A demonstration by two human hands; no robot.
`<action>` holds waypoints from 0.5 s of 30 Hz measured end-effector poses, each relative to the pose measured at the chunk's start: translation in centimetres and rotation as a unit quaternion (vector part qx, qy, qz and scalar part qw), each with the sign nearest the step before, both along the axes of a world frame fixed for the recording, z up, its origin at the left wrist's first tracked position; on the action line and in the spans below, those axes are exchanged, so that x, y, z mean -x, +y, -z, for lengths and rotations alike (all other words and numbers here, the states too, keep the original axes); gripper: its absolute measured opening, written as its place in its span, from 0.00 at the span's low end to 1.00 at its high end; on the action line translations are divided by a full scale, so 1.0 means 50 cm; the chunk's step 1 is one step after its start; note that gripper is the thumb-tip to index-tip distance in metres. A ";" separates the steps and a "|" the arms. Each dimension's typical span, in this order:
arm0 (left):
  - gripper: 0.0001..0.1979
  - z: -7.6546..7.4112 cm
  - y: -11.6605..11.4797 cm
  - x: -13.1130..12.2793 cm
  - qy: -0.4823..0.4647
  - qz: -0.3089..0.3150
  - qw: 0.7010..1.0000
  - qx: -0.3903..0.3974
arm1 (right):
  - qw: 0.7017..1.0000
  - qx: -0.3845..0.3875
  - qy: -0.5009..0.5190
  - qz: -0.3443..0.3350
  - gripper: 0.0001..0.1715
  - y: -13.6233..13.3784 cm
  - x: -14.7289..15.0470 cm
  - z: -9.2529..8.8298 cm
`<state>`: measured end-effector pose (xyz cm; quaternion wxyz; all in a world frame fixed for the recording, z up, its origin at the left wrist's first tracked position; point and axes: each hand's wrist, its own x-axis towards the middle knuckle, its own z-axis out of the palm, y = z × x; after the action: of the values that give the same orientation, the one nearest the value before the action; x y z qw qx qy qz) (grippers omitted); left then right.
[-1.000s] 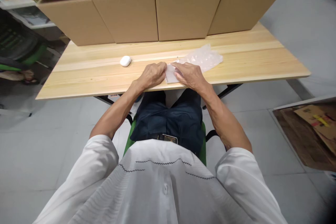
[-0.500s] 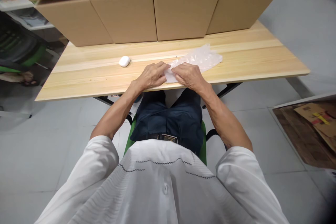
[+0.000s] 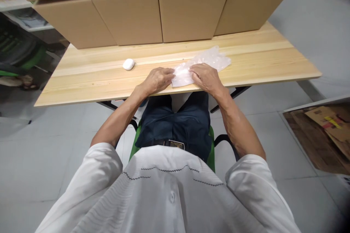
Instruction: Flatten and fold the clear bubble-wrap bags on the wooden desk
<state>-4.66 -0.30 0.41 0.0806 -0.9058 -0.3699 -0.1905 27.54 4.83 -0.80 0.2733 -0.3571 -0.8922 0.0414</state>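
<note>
A crinkled, translucent plastic bag (image 3: 182,76) lies across the wooden table near its front edge, its loose end spreading to the right and away from me. My left hand (image 3: 159,79) pinches the bag's left edge, with the fingers curled together. Over the middle of the bag, my right hand (image 3: 206,77) has its fingers closed on the plastic; the fingertips are partly hidden. To the left of the hands sits a small white rounded case (image 3: 128,64), which neither hand touches.
Stacked cardboard boxes (image 3: 188,14) line the back of the table (image 3: 90,76). At the left stands a dark and green chair (image 3: 22,47) beside shelving. Flattened cardboard (image 3: 325,131) lies low on the right.
My right hand has slid right along the bag, away from my left hand, baring more plastic between them. My left hand has shifted slightly left. The white case stays put.
</note>
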 end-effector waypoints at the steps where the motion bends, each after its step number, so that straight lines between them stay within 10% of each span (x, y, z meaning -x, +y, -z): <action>1: 0.15 0.001 -0.001 -0.001 -0.001 -0.003 1.000 0.000 | 1.000 0.001 0.004 0.019 0.26 0.003 -0.015 0.005; 7: 0.18 0.001 0.001 0.005 -0.008 0.011 1.000 0.001 | 0.988 -0.009 0.082 0.128 0.27 -0.002 -0.062 0.013; 15: 0.17 0.009 0.013 0.011 -0.013 0.000 1.000 -0.002 | 0.991 0.088 0.051 -0.081 0.42 -0.048 0.132 -0.052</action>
<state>-5.21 0.34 -0.04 0.0776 -0.9032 -0.3700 -0.2031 20.91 2.44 1.82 0.2817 -0.3038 -0.8959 0.1604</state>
